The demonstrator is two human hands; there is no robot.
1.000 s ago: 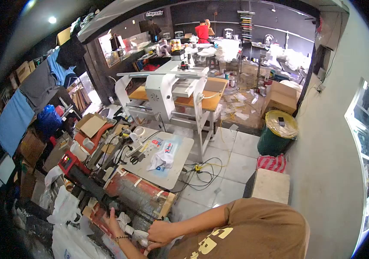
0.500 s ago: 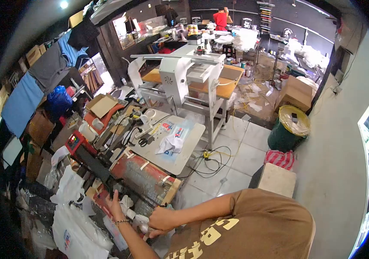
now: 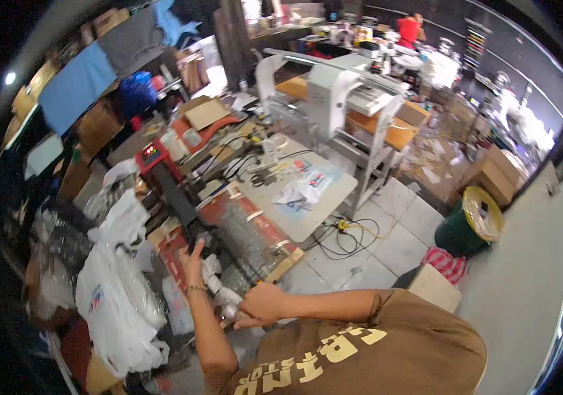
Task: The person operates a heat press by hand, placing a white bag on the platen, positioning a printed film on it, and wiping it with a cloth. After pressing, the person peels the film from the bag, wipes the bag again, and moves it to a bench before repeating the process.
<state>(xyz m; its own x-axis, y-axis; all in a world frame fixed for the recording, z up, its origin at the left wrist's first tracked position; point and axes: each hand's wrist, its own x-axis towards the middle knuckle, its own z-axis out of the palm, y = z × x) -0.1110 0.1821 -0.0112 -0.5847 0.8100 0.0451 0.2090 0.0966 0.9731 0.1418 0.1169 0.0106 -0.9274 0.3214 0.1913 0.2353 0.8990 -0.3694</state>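
My left hand (image 3: pixel 193 268) rises beside the black arm of a machine with a red control box (image 3: pixel 152 157), its fingers extended and apart. To its right, my right hand (image 3: pixel 265 305) is closed in a fist at the lower end of a thin black bar (image 3: pixel 237 258); what it grips is hidden. A white, partly rounded object (image 3: pixel 222 288) lies between the two hands, right by the right thumb. Beyond them is a red padded board (image 3: pixel 269 236) covered with clear plastic wrap. White printed plastic bags (image 3: pixel 107 296) hang to the left of my left forearm.
Behind the board, a pale table (image 3: pixel 301 220) carries a white printed cloth and scissors (image 3: pixel 264 178). A large white machine (image 3: pixel 324 105) stands farther back. Cables (image 3: pixel 342 227) lie on the tiled floor near a green bin (image 3: pixel 460 227). A person in red (image 3: pixel 408 31) is far off.
The view has swung left, so the surroundings sit farther right. Both hands keep nearly the same pose beside the machine, and the white object stays between them.
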